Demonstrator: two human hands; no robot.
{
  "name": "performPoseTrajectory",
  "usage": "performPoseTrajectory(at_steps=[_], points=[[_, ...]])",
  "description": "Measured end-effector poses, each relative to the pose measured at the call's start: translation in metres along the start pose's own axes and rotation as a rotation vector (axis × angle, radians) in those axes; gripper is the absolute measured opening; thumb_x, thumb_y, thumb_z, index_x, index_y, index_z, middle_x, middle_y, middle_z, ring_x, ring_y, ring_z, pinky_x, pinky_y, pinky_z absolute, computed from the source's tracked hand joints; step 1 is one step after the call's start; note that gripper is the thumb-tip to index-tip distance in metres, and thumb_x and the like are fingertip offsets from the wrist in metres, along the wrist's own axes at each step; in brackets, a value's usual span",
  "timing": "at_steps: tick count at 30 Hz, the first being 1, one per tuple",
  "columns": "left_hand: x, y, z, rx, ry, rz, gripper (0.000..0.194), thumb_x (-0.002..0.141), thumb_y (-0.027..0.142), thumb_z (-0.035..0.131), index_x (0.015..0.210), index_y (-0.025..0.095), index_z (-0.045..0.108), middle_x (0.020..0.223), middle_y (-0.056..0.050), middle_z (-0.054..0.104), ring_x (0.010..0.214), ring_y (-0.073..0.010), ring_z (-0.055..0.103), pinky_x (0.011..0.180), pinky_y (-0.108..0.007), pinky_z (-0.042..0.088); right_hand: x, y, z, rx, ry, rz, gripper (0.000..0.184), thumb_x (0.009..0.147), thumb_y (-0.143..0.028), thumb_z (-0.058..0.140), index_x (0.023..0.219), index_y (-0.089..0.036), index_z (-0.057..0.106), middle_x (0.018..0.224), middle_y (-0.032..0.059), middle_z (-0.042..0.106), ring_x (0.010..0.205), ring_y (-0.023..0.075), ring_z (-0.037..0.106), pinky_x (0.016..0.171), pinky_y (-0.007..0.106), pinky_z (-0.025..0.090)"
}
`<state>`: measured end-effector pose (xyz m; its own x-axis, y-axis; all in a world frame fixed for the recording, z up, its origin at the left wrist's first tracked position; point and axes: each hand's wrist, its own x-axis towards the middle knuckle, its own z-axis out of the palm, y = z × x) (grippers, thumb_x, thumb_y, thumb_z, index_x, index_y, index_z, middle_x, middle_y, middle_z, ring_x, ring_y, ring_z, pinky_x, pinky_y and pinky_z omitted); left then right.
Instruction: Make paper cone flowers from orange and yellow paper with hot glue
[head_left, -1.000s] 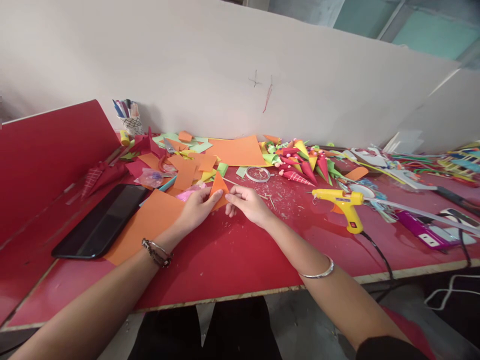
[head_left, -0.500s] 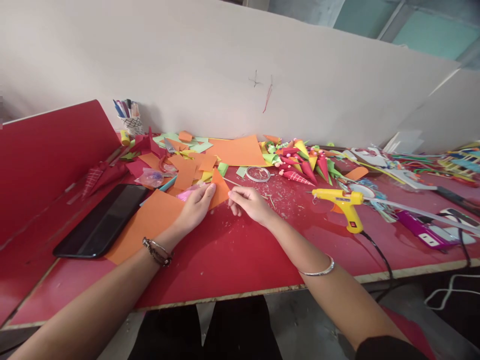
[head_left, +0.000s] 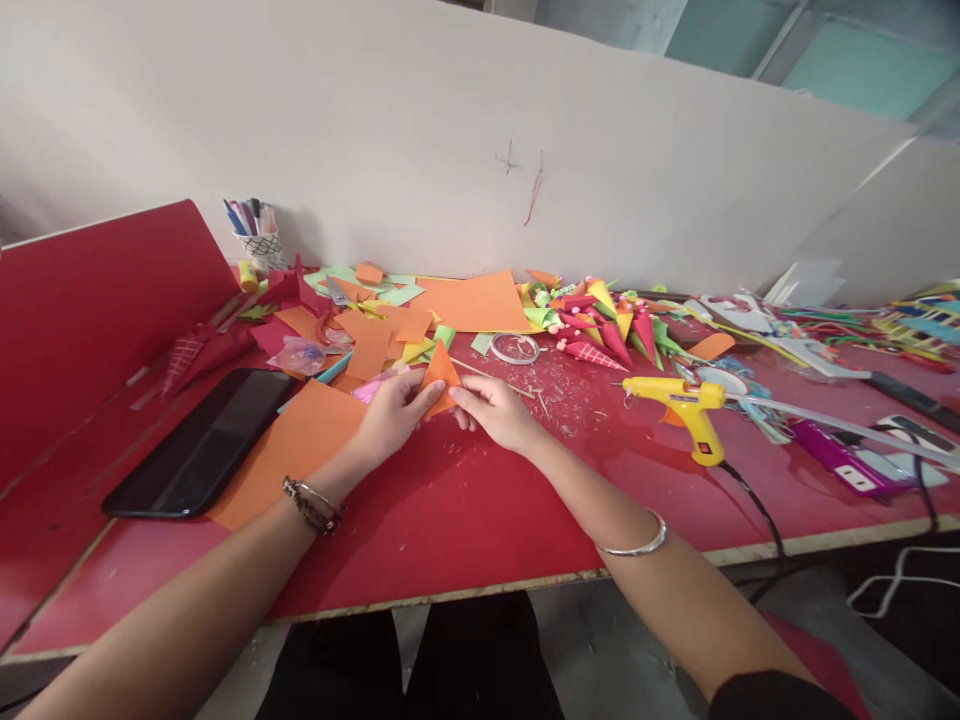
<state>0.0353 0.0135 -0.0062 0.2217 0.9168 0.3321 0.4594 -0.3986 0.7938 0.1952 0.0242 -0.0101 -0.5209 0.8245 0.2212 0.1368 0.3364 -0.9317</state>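
Between both hands, a small piece of orange paper [head_left: 441, 368] points up in a narrow triangle, held above the red table [head_left: 465, 520]. My left hand [head_left: 391, 412] pinches its left side, the thumb lying on the front. On the right edge, my right hand [head_left: 496, 410] is closed with thumb and fingers on the paper. Fingers behind the paper are partly hidden. Under my left forearm lies a larger orange sheet [head_left: 300, 440]. A pink item [head_left: 375, 385] shows just behind my left hand.
A black phone [head_left: 199, 440] lies at left. Paper scraps [head_left: 367, 340] and scissors [head_left: 337, 290] are behind the hands. Finished-looking paper cones [head_left: 600, 320] pile at the back. A yellow glue gun [head_left: 679, 400] with a cord and a purple power strip [head_left: 847, 460] lie right.
My right hand shifted slightly right along the paper, then came back left against it. The paper opened out wider, then narrowed to a slimmer triangle. My left hand kept hold.
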Motion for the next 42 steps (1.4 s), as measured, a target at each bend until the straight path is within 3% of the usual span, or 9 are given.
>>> performPoseTrajectory(at_steps=[7,10,14,21,26,31,35,39,42], points=[[-0.0021,0.0005,0.0004,-0.059,-0.082,-0.045,0.032,0.08,0.043,0.041,0.066,0.015,0.048,0.057,0.003,0.045,0.048,-0.0077,0.039,0.043,-0.019,0.03,-0.0018,-0.0039,-0.0031,-0.035,-0.093,0.044,0.025,0.083,-0.035,0.041,0.067,-0.018,0.047,0.041,-0.0076,0.045,0.037,0.0048,0.039,0.04,0.018,0.032],[-0.001,0.0001,0.0007,0.038,-0.019,-0.011,0.032,0.076,0.042,0.046,0.059,0.015,0.047,0.057,0.002,0.046,0.053,-0.0087,0.039,0.045,-0.02,0.03,-0.0032,-0.0053,-0.0029,-0.063,-0.126,0.038,0.025,0.083,-0.033,0.042,0.065,-0.017,0.047,0.041,-0.0076,0.045,0.037,0.0045,0.04,0.042,0.018,0.033],[-0.0003,-0.0005,0.0018,0.126,0.079,-0.011,0.037,0.075,0.041,0.047,0.05,0.017,0.035,0.049,0.004,0.034,0.047,-0.0076,0.03,0.043,-0.02,0.025,-0.003,-0.0043,-0.0008,-0.071,-0.093,0.03,0.027,0.083,-0.034,0.041,0.063,-0.017,0.047,0.042,-0.0067,0.046,0.037,0.0045,0.04,0.042,0.018,0.033],[-0.0016,-0.0008,-0.0011,0.035,0.057,-0.026,0.031,0.071,0.042,0.053,0.055,0.016,0.045,0.053,0.002,0.044,0.051,-0.0087,0.038,0.045,-0.02,0.029,-0.0027,-0.0038,-0.0014,-0.064,-0.164,0.051,0.023,0.082,-0.034,0.043,0.07,-0.017,0.052,0.041,-0.0076,0.046,0.038,0.005,0.042,0.047,0.019,0.038],[-0.0019,0.0012,-0.0001,0.032,0.106,-0.073,0.036,0.079,0.041,0.04,0.053,0.016,0.041,0.05,0.003,0.039,0.049,-0.0082,0.035,0.044,-0.02,0.029,-0.003,-0.0068,-0.0017,-0.039,-0.182,0.051,0.029,0.083,-0.035,0.043,0.059,-0.018,0.044,0.043,-0.0065,0.049,0.038,0.0044,0.042,0.046,0.019,0.038],[-0.002,-0.0001,0.0019,0.023,0.129,-0.091,0.035,0.081,0.041,0.035,0.055,0.017,0.038,0.052,0.003,0.037,0.049,-0.008,0.034,0.043,-0.019,0.029,-0.0023,-0.0081,-0.0009,0.053,-0.233,0.102,0.032,0.084,-0.041,0.039,0.061,-0.018,0.041,0.048,-0.004,0.054,0.04,0.0061,0.048,0.042,0.019,0.038],[-0.0026,-0.0001,0.0008,-0.06,0.109,-0.116,0.037,0.08,0.044,0.035,0.056,0.016,0.041,0.051,0.003,0.041,0.047,-0.0079,0.037,0.042,-0.019,0.03,-0.0027,-0.0067,-0.002,0.035,-0.204,0.097,0.033,0.083,-0.042,0.039,0.061,-0.018,0.041,0.048,-0.0036,0.055,0.038,0.006,0.048,0.041,0.018,0.037],[-0.0032,0.0004,-0.0016,-0.112,0.026,-0.116,0.035,0.075,0.044,0.046,0.057,0.015,0.046,0.052,0.003,0.044,0.047,-0.0078,0.04,0.042,-0.019,0.031,-0.0046,-0.0072,-0.0062,-0.138,-0.075,0.045,0.039,0.081,-0.044,0.043,0.053,-0.017,0.045,0.036,-0.0062,0.045,0.034,0.005,0.041,0.045,0.019,0.037],[-0.0028,-0.0011,-0.0019,-0.145,0.003,-0.118,0.034,0.075,0.044,0.048,0.057,0.015,0.048,0.053,0.003,0.046,0.048,-0.0073,0.041,0.044,-0.019,0.032,-0.006,-0.0082,-0.0075,-0.188,-0.07,0.043,0.041,0.081,-0.044,0.042,0.051,-0.017,0.046,0.033,-0.0068,0.041,0.034,0.0052,0.04,0.046,0.019,0.036]])
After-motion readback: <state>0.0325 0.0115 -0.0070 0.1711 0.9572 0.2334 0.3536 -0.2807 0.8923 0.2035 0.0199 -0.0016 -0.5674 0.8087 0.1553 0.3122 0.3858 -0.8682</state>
